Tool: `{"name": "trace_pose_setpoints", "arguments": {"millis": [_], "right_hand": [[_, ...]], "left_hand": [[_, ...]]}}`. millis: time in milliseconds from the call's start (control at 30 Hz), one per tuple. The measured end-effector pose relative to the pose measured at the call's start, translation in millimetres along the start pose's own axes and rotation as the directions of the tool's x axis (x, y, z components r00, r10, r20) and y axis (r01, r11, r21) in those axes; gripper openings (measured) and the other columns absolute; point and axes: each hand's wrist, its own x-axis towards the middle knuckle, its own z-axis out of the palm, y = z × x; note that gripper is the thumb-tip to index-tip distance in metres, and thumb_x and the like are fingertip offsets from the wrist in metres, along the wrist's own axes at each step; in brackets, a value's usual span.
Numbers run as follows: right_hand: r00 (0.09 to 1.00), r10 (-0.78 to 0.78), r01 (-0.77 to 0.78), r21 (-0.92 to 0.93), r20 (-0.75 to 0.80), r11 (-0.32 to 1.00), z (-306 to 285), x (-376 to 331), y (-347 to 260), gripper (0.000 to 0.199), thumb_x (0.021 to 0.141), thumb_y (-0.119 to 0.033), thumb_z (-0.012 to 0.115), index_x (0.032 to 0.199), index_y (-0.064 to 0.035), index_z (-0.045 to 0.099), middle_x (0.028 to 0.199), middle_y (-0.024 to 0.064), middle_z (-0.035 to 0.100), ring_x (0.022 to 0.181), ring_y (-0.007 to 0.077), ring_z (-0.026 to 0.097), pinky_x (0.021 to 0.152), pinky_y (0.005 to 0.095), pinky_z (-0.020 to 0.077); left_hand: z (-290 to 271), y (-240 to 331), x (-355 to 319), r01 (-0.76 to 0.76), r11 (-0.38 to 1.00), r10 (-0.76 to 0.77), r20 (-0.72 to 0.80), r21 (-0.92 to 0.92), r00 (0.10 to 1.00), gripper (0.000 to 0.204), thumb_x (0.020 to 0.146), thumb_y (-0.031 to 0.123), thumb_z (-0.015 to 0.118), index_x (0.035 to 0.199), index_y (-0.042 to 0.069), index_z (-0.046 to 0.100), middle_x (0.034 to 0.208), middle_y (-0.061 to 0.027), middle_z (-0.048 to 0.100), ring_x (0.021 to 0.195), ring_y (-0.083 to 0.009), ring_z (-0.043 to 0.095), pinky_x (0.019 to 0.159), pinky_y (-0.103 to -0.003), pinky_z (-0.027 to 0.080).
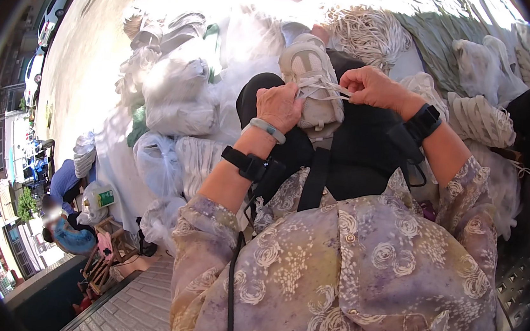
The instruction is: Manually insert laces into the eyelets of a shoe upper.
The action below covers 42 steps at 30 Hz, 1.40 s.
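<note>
A beige sneaker (314, 56) rests on my lap over dark cloth, its toe pointing away from me. White shoelaces (328, 87) cross its upper. My right hand (374, 90) pinches one lace between thumb and fingertips, drawing it out to the right of the shoe. At the shoe's left side, my left hand (279, 106) is closed, with lace running to its fingertips. The fingers' inner side is partly hidden there.
Clear plastic bags of pale goods (179, 96) crowd the ground ahead and left. A heap of white laces (370, 35) lies beyond the shoe, with pale bundles (483, 119) at right. Another person (73, 236) is at far left, near a wooden chair (104, 255).
</note>
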Motion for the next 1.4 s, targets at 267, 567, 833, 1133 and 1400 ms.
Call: {"name": "trace_pose_setpoints", "arguments": {"millis": [267, 567, 833, 1133, 1400], "right_hand": [[0.791, -0.259, -0.081, -0.514, -0.554, 0.854, 38.9, 18.9, 9.9, 0.008, 0.078, -0.01, 0.049, 0.08, -0.004, 0.052, 0.067, 0.0165, 0.057, 0.072, 0.0353, 0.058, 0.062, 0.0429, 0.0456], [0.658, -0.204, -0.087, -0.342, -0.725, 0.936, 60.5, 35.1, 25.7, 0.015, 0.087, -0.012, 0.047, 0.099, -0.0061, 0.055, 0.073, 0.0162, 0.06, 0.066, 0.0313, 0.061, 0.059, 0.0386, 0.0462], [0.828, 0.292, 0.062, 0.595, -0.479, 0.801, 59.1, 17.3, 0.3, 0.012, 0.082, -0.014, 0.055, 0.087, -0.0061, 0.062, 0.071, -0.0004, 0.058, 0.065, 0.0079, 0.051, 0.059, 0.0242, 0.0438], [0.923, 0.231, -0.015, 0.573, -0.306, 0.819, 51.7, 19.5, 8.9, 0.012, 0.081, -0.01, 0.056, 0.092, -0.0069, 0.06, 0.083, -0.0036, 0.056, 0.077, 0.0052, 0.051, 0.067, 0.0212, 0.0435], [0.915, -0.012, 0.098, 0.193, -0.403, 0.976, 55.7, 24.9, 30.2, 0.019, 0.074, -0.002, 0.059, 0.093, -0.0028, 0.058, 0.081, -0.002, 0.054, 0.074, 0.0049, 0.049, 0.067, 0.0202, 0.043]], "left_hand": [[-5.3, 11.6, 0.5, 0.04, 0.998, -0.042, 0.043, 0.058, 0.998, 0.014, 0.075, 0.019, 0.053, 0.078, 0.006, 0.057, 0.073, -0.0154, 0.061, 0.074, -0.0358, 0.058, 0.064, -0.044, 0.044], [-1.8, 14.9, -4.0, 0.073, 0.997, -0.074, 0.076, 0.012, 0.994, 0.013, 0.077, 0.016, 0.05, 0.08, 0.007, 0.058, 0.076, -0.0168, 0.062, 0.077, -0.0355, 0.06, 0.067, -0.046, 0.047], [-28.0, -25.9, -16.6, 0.456, 0.682, -0.129, 0.519, -0.572, 0.845, 0.013, 0.081, 0.016, 0.058, 0.072, 0.007, 0.053, 0.058, 0.0029, 0.047, 0.049, -0.0037, 0.045, 0.045, -0.02, 0.039], [-78.7, -69.4, -80.2, 0.565, 0.409, -0.02, 0.612, -0.717, 0.791, 0.012, 0.084, 0.015, 0.058, 0.074, 0.009, 0.053, 0.062, 0.0067, 0.048, 0.05, -0.001, 0.044, 0.046, -0.015, 0.037], [-82.2, -84.2, -131.8, 0.66, 0.315, 0.048, 0.706, -0.682, 0.706, 0.014, 0.083, 0.019, 0.061, 0.079, 0.008, 0.055, 0.064, 0.0057, 0.05, 0.053, -0.0022, 0.046, 0.049, -0.016, 0.037]]}}
